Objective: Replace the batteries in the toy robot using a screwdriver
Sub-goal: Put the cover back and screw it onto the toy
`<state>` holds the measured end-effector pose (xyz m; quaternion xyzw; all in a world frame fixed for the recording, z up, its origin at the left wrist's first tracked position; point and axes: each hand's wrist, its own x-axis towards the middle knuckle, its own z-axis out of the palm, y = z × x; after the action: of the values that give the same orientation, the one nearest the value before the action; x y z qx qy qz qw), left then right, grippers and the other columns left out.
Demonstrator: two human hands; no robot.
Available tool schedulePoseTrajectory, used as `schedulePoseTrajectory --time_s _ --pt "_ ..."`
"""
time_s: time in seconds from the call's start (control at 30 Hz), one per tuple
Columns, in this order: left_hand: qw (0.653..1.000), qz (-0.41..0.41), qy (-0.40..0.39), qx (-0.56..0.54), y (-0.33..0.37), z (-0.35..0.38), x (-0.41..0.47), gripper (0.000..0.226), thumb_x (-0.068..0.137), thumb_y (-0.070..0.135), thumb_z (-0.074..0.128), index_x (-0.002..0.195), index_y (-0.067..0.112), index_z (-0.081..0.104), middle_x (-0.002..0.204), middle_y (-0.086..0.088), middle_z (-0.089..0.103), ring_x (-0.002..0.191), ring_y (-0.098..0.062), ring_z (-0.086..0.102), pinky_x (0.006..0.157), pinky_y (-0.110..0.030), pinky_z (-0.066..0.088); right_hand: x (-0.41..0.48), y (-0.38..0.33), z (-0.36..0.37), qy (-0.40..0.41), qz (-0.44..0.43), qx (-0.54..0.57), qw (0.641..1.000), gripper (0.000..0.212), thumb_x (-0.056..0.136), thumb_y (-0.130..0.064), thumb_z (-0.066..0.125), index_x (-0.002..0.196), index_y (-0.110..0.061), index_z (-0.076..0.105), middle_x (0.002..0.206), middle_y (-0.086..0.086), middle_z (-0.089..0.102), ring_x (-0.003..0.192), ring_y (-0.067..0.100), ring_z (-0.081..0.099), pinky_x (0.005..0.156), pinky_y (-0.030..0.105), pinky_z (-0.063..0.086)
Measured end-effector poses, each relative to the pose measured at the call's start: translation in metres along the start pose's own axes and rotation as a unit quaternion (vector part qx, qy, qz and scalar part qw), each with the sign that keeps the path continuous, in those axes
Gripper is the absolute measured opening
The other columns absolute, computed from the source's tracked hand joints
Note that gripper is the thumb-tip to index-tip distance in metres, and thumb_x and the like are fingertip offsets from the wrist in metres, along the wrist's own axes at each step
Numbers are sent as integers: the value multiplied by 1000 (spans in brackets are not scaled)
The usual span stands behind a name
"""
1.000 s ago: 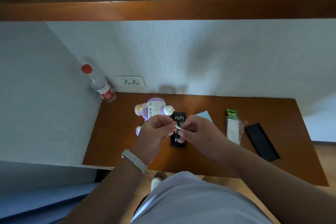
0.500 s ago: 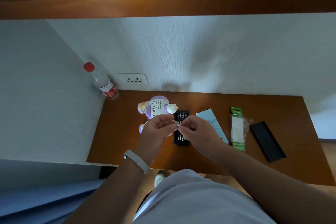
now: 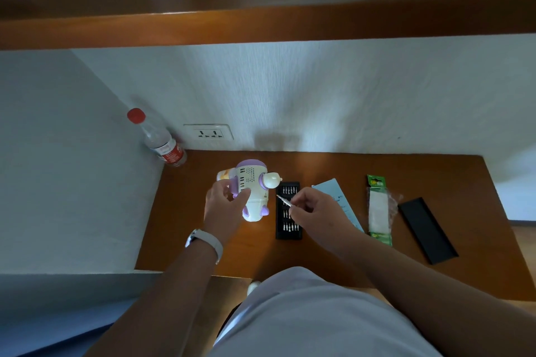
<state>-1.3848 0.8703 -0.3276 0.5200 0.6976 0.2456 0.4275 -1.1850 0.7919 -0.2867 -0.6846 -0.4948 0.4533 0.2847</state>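
Note:
The white and purple toy robot [image 3: 253, 188] lies face down on the brown desk [image 3: 333, 258], its speaker grille up. My left hand [image 3: 224, 206] reaches over its left side, fingers spread near its arm and thumb touching the body. My right hand [image 3: 311, 210] pinches a thin silver screwdriver [image 3: 284, 200], its tip pointing toward the robot over the black bit case [image 3: 288, 211]. A green battery pack [image 3: 378, 210] lies to the right.
A red-capped plastic bottle [image 3: 161, 140] stands in the back left corner by a wall socket [image 3: 208, 133]. A light blue leaflet [image 3: 338, 197] and the case's black lid [image 3: 426, 230] lie on the right half. A wooden shelf [image 3: 261, 23] runs overhead.
My hands, held together around the screwdriver over the bit case, have parted. The left hand moved left onto the robot; the right hand keeps the screwdriver.

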Motion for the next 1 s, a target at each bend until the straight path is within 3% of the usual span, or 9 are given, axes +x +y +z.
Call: schedulePoseTrajectory --time_s 0.1,0.17,0.3,0.47,0.6,0.8,0.87,1.0 --pt "1000 -20 -15 10 -5 5 12 61 85 43 76 133 22 45 133 -3 49 120 -24 53 90 -38 57 2 2 -4 -1 5 7 1000 8 92 -29 61 84 -30 60 70 -9 62 59 0 54 52 12 41" --pt "999 -22 -34 13 -9 10 17 68 82 45 78 135 22 42 131 -3 52 119 -25 54 87 -36 57 4 4 -7 0 9 8 1000 7 91 -29 61 85 -30 60 70 -9 62 59 0 54 54 14 42" --pt "998 -10 -57 -9 -15 19 22 64 78 43 83 124 27 40 117 1 59 107 -21 60 65 -17 52 6 7 -11 3 15 11 1000 7 91 -25 62 85 -29 60 70 -9 61 55 -1 52 50 13 41" --pt "997 -27 -64 -34 -25 22 31 66 75 42 85 123 24 45 110 6 63 100 -17 64 69 -23 57 9 8 -19 3 11 15 1000 11 91 -21 61 83 -29 60 63 -12 56 51 -3 47 50 13 37" --pt "991 -33 -122 -45 -32 24 37 51 79 38 83 121 26 57 106 2 72 98 -19 69 76 -33 61 9 8 -23 2 10 14 1000 9 92 -21 60 86 -27 61 59 -19 56 51 -4 47 51 13 35" --pt "988 -51 -137 -43 -23 23 43 27 84 35 79 107 27 66 93 3 75 84 -17 69 50 -12 48 11 3 -24 0 17 11 1000 10 93 -19 60 88 -27 63 62 -12 57 52 -2 47 54 18 39" --pt "989 -62 -128 -50 -22 21 43 29 84 35 78 107 24 66 94 1 74 87 -17 69 53 -16 50 9 1 -24 -2 16 10 1000 9 93 -19 60 90 -26 64 65 -10 57 53 -1 46 55 20 39" --pt "983 -73 -125 -114 -22 17 36 32 87 34 75 112 17 65 103 -5 73 99 -22 68 73 -30 57 4 -4 -27 -4 3 19 1000 10 96 -19 59 95 -25 68 65 -7 57 54 1 45 56 21 40"
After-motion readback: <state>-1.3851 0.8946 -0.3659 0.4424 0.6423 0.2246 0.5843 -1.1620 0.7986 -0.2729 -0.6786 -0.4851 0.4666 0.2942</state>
